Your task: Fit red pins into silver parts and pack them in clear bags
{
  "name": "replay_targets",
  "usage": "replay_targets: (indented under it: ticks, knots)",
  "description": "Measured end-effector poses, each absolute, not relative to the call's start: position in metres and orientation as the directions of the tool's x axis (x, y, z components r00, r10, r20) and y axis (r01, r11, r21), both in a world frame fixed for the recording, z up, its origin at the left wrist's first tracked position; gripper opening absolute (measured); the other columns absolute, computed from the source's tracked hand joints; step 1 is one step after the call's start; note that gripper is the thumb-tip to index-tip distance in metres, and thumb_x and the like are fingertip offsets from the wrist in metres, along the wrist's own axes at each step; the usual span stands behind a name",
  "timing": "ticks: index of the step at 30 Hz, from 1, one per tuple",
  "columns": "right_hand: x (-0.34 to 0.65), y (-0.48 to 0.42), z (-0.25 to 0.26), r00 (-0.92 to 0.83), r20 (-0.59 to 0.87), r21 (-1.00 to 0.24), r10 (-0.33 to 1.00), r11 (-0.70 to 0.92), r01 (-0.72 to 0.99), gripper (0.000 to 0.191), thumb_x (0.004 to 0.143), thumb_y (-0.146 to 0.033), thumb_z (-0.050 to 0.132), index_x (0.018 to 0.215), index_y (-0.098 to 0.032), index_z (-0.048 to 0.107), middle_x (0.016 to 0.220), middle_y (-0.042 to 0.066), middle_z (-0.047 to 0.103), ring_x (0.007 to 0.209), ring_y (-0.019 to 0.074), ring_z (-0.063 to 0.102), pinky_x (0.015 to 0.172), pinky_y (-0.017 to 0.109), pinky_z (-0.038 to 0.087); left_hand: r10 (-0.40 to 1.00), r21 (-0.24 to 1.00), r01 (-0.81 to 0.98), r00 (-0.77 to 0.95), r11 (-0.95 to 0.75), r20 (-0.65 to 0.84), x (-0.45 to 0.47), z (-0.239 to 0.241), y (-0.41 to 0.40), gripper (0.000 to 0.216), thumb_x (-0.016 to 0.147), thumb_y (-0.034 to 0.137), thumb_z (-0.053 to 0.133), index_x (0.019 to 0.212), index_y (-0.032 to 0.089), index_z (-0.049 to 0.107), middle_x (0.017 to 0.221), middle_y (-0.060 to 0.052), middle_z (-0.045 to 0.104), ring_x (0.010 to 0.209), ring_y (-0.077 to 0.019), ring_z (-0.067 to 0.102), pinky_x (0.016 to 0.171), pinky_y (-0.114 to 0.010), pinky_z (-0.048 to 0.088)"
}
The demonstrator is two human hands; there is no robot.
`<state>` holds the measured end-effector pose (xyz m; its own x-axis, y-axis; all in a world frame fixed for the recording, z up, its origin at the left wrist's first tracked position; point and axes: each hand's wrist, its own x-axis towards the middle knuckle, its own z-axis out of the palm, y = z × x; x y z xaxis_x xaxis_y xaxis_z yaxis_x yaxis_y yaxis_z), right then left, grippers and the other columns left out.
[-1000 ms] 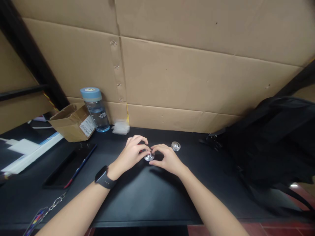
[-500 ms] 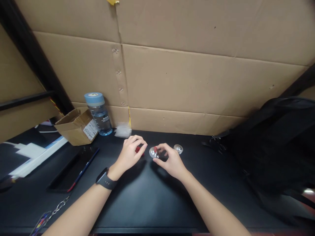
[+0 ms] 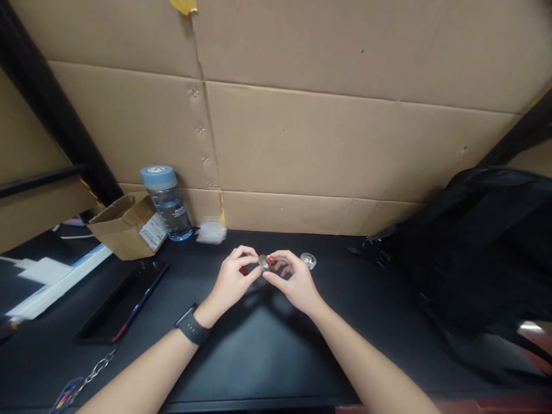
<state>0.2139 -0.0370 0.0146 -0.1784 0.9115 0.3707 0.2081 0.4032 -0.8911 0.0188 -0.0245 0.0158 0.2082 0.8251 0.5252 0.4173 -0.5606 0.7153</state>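
Observation:
Both hands meet just above the black table, near its back. My right hand pinches a small clear round piece with a red bit on it. My left hand, with a black watch on the wrist, is curled and touches the same piece with its fingertips; a small red item shows under its fingers. A second clear round piece lies on the table just right of my right hand.
A blue-capped water bottle, an open cardboard box and a small clear bag stand at the back left. A dark tray with a pen lies left. A black backpack fills the right. Cardboard walls rise behind.
The hands parted, my right hand lifted the clear piece off the table, and the hands have now come together again around it. A red bit has appeared at the piece.

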Motion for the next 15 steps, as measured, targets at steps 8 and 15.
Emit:
replay_targets:
  ticks: [8, 15]
  knots:
    - [0.21, -0.039, 0.013, -0.19, 0.339, -0.926, 0.922, 0.362, 0.104, 0.039, 0.079, -0.036, 0.081, 0.11, -0.024, 0.061, 0.11, 0.006, 0.073, 0.084, 0.0181, 0.065, 0.066, 0.029, 0.049, 0.846, 0.743, 0.408, 0.205, -0.531, 0.492, 0.02, 0.01, -0.025, 0.009, 0.086, 0.024, 0.067, 0.086, 0.023, 0.076, 0.104, -0.006, 0.067, 0.099, -0.0215, 0.062, 0.085, -0.033, 0.051]
    - [0.209, -0.037, 0.014, -0.128, 0.304, -0.948, 0.944, 0.314, 0.059, 0.05, 0.079, -0.044, 0.079, 0.114, -0.027, 0.048, 0.118, 0.01, 0.072, 0.085, 0.0196, 0.067, 0.07, 0.034, 0.055, 0.802, 0.596, 0.561, 0.241, -0.574, 0.546, 0.013, 0.022, -0.024, 0.005, 0.083, 0.025, 0.067, 0.08, 0.023, 0.071, 0.099, -0.004, 0.069, 0.097, -0.0225, 0.061, 0.087, -0.037, 0.047]
